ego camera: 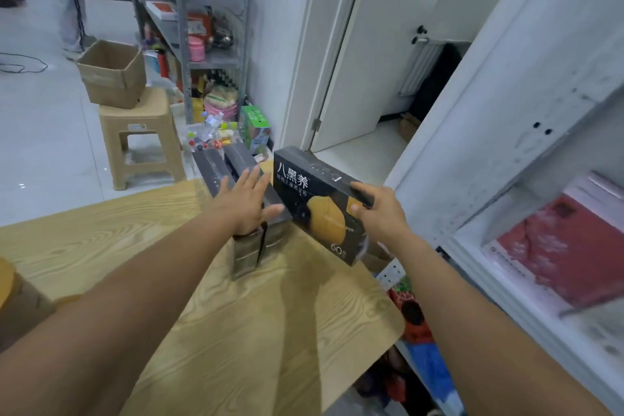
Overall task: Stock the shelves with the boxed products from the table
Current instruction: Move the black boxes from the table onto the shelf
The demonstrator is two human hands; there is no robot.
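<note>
At the left, an open-topped brown cardboard box (113, 73) sits on a tan plastic stool (141, 142); its inside is mostly hidden. Behind it stands a grey metal rack (182, 27) crowded with small, blurred goods. In front lies a table (202, 314) with a pale wood-grain top. At its far edge lie several long dark boxes (216, 169) side by side. The left hand (244, 203) is spread flat over them, fingers straight; contact cannot be told. Just to the right, a flat black carton (314, 199) is held tilted above the table's far right corner, near the shelves. It bears the white characters "八黑养", a round yellow picture and "60". The right hand (378, 213) grips its right end, thumb on the front and fingers over the top edge. At the far right, a white shelf unit (506, 145) holds a flat red package (567, 246).
</note>
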